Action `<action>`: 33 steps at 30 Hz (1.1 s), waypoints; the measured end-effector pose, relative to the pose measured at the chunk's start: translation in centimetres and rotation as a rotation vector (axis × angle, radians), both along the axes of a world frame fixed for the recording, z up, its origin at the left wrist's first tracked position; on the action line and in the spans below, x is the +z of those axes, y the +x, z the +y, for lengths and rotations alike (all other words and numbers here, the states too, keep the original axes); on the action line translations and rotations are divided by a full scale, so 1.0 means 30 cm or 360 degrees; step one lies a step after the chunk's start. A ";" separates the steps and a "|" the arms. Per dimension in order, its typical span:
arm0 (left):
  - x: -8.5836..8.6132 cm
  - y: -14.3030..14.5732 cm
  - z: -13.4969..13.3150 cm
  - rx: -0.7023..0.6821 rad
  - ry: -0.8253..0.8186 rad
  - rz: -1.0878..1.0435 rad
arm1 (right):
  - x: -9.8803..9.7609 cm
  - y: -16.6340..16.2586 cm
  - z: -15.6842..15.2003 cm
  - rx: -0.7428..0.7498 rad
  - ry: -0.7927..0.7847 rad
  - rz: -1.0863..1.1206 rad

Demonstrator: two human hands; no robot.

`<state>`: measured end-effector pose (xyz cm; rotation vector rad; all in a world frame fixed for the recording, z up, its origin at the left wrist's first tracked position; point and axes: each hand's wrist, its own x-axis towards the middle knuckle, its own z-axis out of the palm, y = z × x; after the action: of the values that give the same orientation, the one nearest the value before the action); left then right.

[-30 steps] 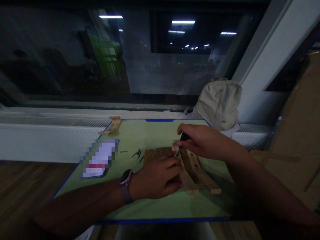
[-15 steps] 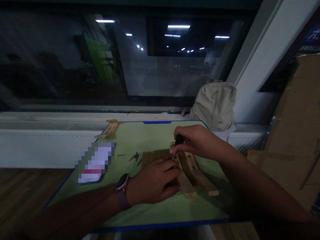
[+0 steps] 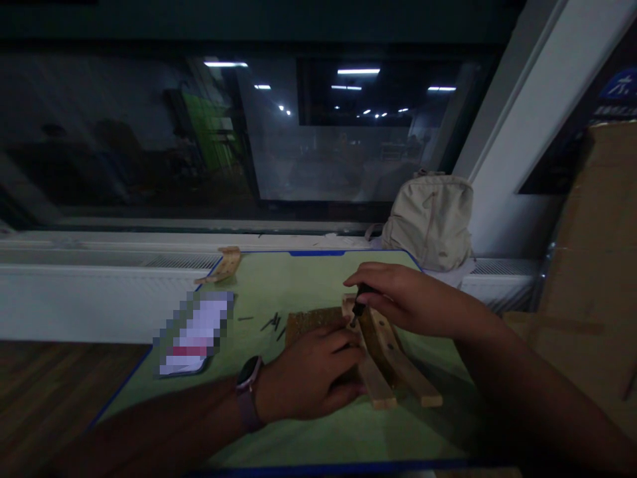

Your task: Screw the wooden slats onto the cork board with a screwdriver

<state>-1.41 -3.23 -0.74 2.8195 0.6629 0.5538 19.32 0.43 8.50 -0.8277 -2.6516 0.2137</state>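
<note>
My right hand (image 3: 403, 295) grips the dark handle of a screwdriver (image 3: 361, 299), its tip pointing down at the upper part of a pale wooden strip (image 3: 377, 384). Over that strip's left side, the fingers of my left hand (image 3: 313, 372) are bent and hold it down. A second wooden strip (image 3: 409, 370) with dark holes lies alongside to the right, and a brownish piece shows between the two. A brown rough-surfaced board (image 3: 306, 322) is partly covered by my left hand. Several dark screws (image 3: 272, 322) lie left of the board. The screwdriver's tip is hard to make out.
A phone (image 3: 196, 335) lies on the green tabletop (image 3: 279, 279) at left. A curved wooden piece (image 3: 227, 265) sits at the far left corner. Behind the table stand a beige backpack (image 3: 432, 222) and a window. Large cardboard (image 3: 587, 252) stands at right.
The whole view has shifted slightly, so things appear a little lower. My right hand's fingers have changed position around the screwdriver handle, which leans a little differently. My left hand stays on the strip.
</note>
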 end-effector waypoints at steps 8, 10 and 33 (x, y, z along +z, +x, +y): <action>-0.001 0.000 0.002 -0.0007 0.0022 -0.0014 | -0.007 -0.012 0.021 -0.0347 0.0274 -0.0156; 0.001 0.000 0.003 -0.0012 0.0017 -0.0029 | -0.011 -0.025 0.022 -0.0524 0.0388 -0.0328; -0.013 0.003 0.010 -0.0005 0.0111 0.0011 | -0.034 -0.035 0.026 -0.0213 0.0189 -0.0120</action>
<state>-1.32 -2.94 -1.12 2.8876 0.6527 0.5778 18.29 1.23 7.49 -0.9872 -2.6352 -0.0091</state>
